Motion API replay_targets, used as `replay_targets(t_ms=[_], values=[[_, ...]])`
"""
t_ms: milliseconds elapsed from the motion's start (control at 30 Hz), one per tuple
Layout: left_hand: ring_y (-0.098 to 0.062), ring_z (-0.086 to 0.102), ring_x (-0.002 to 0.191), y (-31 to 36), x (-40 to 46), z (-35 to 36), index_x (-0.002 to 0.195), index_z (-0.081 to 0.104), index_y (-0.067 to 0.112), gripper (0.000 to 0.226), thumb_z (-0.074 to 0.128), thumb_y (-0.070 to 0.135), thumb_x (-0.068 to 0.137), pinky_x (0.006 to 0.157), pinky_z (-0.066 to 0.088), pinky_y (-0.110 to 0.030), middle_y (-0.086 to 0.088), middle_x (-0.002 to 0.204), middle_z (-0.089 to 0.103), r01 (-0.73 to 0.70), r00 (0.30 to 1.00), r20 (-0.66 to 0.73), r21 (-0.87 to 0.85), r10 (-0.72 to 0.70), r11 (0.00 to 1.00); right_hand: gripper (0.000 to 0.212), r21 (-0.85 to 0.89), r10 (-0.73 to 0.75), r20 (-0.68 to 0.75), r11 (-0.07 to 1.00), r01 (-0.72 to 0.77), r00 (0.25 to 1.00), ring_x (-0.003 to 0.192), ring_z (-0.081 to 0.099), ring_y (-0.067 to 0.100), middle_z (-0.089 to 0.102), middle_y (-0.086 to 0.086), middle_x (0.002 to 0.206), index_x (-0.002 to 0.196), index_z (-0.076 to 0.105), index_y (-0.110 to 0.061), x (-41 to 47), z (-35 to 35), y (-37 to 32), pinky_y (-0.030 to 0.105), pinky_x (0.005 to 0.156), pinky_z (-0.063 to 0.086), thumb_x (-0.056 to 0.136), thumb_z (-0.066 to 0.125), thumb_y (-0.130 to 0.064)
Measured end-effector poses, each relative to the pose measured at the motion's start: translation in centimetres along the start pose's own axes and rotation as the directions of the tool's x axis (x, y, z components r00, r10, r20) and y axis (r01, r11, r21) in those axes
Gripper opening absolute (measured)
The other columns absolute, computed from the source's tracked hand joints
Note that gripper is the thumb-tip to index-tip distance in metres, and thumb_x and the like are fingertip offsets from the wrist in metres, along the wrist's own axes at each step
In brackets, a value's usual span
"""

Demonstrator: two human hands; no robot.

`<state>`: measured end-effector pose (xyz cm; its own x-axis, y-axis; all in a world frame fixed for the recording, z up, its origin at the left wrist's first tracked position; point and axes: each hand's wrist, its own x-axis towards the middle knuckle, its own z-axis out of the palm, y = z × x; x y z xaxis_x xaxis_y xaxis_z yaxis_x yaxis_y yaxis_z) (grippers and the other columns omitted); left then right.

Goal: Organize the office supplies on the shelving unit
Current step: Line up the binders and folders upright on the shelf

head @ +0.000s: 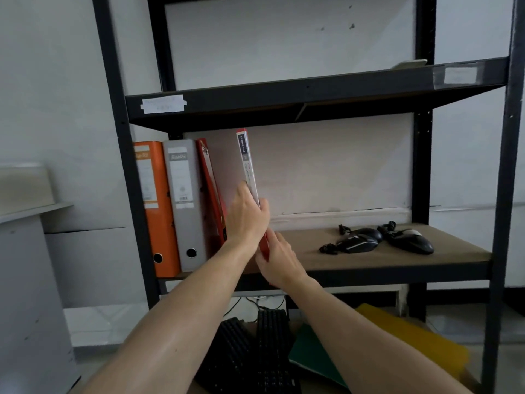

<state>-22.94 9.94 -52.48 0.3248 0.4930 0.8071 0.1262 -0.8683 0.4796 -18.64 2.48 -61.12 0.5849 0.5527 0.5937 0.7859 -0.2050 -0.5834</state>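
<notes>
The task is partly complete. At the left end of the middle shelf (397,260), an orange binder (154,209), a grey binder (183,203) and a leaning red file (211,189) already stand in a row. Both hands hold a red spring file (247,163) upright just right of that row: the left hand (247,214) grips its spine, while the right hand (277,257) supports its lower edge. Two computer mice (383,240) lie toward the shelf's right end. Below, keyboards (255,351), a green folder (315,356) and a yellow folder (412,336) likely remain unsorted.
</notes>
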Motion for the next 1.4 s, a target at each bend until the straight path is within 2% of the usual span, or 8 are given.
replay_targets(t_ms=[233,400,533,633,800,1033,1167,1400], values=[[-0.023,0.067,0.087,-2.3,2.4,1.6,0.11,0.039,0.019,0.027,0.057,0.034,0.096,0.067,0.061,-0.037,-0.004,0.108,0.06,0.023,1.0,0.016,0.035,-0.024,0.999,0.066,0.034,0.006,-0.005,0.999,-0.006,1.0,0.123,0.054,0.023,0.053,0.003,0.138,0.156,0.022,-0.027,2.8,2.4,1.1,0.045,0.101,0.049,0.099,0.055,-0.022],[-0.026,0.068,0.101,-3.8,3.0,2.3,0.135,0.03,0.017,0.054,0.063,0.031,0.095,0.073,0.062,-0.038,-0.009,0.127,0.059,-0.015,0.999,0.036,0.08,0.012,0.997,0.06,0.06,0.03,0.006,0.998,-0.031,1.0,0.123,0.053,0.023,0.055,0.003,0.134,0.154,0.028,-0.027,4.4,3.8,1.4,0.046,0.104,0.047,0.1,0.051,-0.017],[-0.028,0.059,0.114,-5.1,3.5,2.8,0.143,0.034,0.009,0.065,0.066,0.033,0.091,0.09,0.055,-0.039,-0.011,0.13,0.058,-0.095,0.995,0.002,0.244,0.097,0.965,0.054,0.076,0.048,0.015,0.996,-0.049,0.999,0.116,0.055,0.022,0.057,0.004,0.13,0.15,0.034,-0.023,5.7,4.6,1.4,0.043,0.101,0.048,0.1,0.051,-0.017],[-0.028,0.05,0.118,-5.9,3.9,2.8,0.144,0.037,0.009,0.071,0.067,0.039,0.088,0.094,0.047,-0.039,-0.01,0.134,0.052,-0.074,0.994,-0.047,0.419,0.103,0.905,0.058,0.087,0.051,0.03,0.995,-0.054,0.998,0.115,0.056,0.022,0.057,0.005,0.13,0.153,0.028,-0.025,6.3,5.5,1.2,0.044,0.1,0.049,0.1,0.051,-0.018],[-0.03,0.044,0.124,-7.0,4.4,2.9,0.155,0.019,0.006,0.094,0.07,0.044,0.085,0.1,0.044,-0.042,-0.012,0.147,0.039,-0.04,0.995,-0.057,0.493,0.078,0.869,0.064,0.127,0.065,0.068,0.989,-0.073,0.996,0.123,0.054,0.024,0.056,0.005,0.137,0.156,0.023,-0.029,7.1,6.5,1.3,0.044,0.104,0.047,0.101,0.051,-0.017],[-0.034,0.034,0.134,-8.0,4.9,3.2,0.157,0.014,0.009,0.097,0.069,0.047,0.086,0.107,0.036,-0.046,-0.014,0.156,0.024,-0.031,0.998,-0.035,0.53,0.058,0.847,0.06,0.162,0.152,0.117,0.972,-0.169,0.981,0.126,0.052,0.025,0.053,0.006,0.139,0.156,0.024,-0.028,8.4,7.2,1.2,0.046,0.106,0.045,0.102,0.05,-0.023],[-0.037,0.028,0.137,-8.3,5.2,3.1,0.159,0.007,0.016,0.097,0.067,0.046,0.088,0.11,0.032,-0.049,-0.015,0.158,0.018,-0.055,0.998,0.013,0.538,0.057,0.841,0.062,0.163,0.22,0.224,0.952,-0.259,0.949,0.129,0.051,0.029,0.05,0.008,0.145,0.159,0.015,-0.03,9.0,6.7,0.8,0.044,0.106,0.043,0.104,0.045,-0.029],[-0.037,0.026,0.139,-7.6,5.0,2.7,0.158,0.011,0.017,0.092,0.065,0.045,0.089,0.111,0.029,-0.048,-0.014,0.158,0.017,-0.057,0.998,0.028,0.523,0.05,0.851,0.072,0.084,0.279,0.24,0.948,-0.306,0.93,0.133,0.047,0.03,0.044,0.011,0.149,0.159,0.011,-0.022,8.3,4.6,1.9,0.039,0.105,0.04,0.101,0.052,-0.035]])
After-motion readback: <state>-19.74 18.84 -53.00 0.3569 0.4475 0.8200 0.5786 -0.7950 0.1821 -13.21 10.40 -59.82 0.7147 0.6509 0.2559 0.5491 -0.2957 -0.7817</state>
